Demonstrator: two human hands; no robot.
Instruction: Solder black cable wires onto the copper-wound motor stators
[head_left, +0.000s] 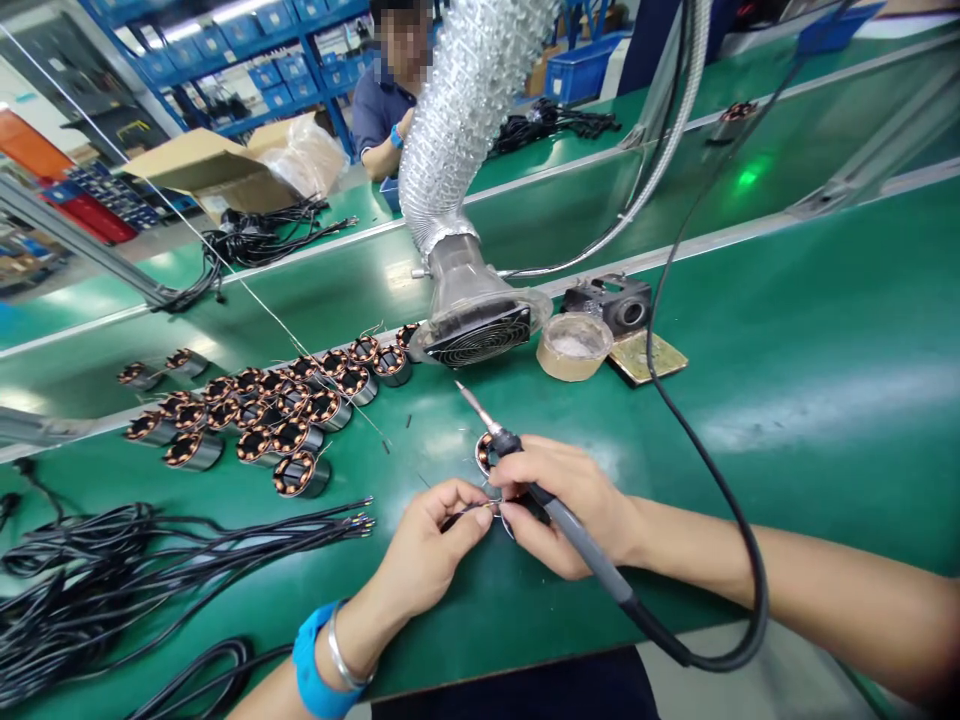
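My right hand (pixel 562 500) has a soldering iron (pixel 555 510) tucked in its grip, the tip pointing up and away to the left. Its thumb and fingers also close near thin wires beside a copper-wound motor stator (pixel 484 455), which is mostly hidden behind the hand. My left hand (pixel 442 535) pinches the end of a black cable (pixel 457 518), and fine wire ends meet between both hands' fingertips. A blue band and a silver bangle circle my left wrist. Exactly how the wires touch is too small to make out.
Several stators (pixel 300 473) stand in rows at left. Black cables (pixel 150 550) lie at front left. A fume extractor (pixel 480 335) hangs over the green table (pixel 787 420). Behind my hands are a tape roll (pixel 574 346) and an iron holder (pixel 611 303). Another person (pixel 386 100) sits opposite.
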